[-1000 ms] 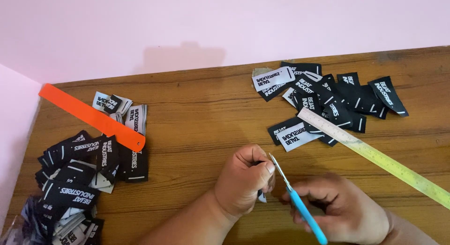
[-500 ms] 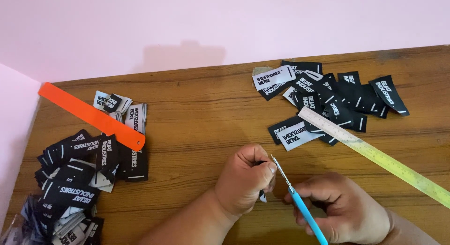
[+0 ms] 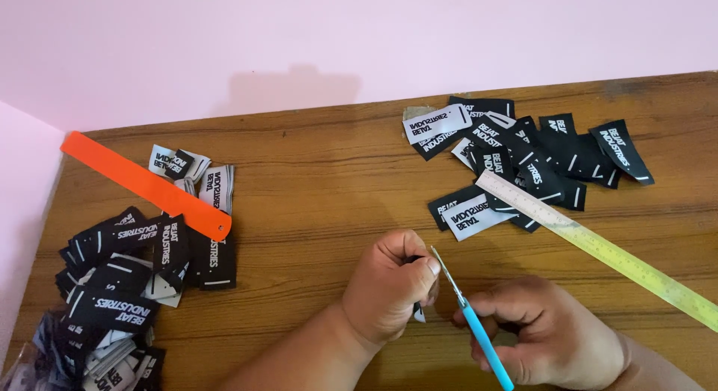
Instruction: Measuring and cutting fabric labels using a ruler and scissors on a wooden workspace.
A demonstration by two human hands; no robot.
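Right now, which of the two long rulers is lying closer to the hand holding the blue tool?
The pale yellow-green ruler on the right. It slants down toward the right hand, while the orange ruler lies far off at the table's left side.

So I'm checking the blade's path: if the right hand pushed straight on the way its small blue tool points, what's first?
Probably the left hand: the right hand's blue-handled tool aims up-left, its tip beside the thumb; depth unclear.
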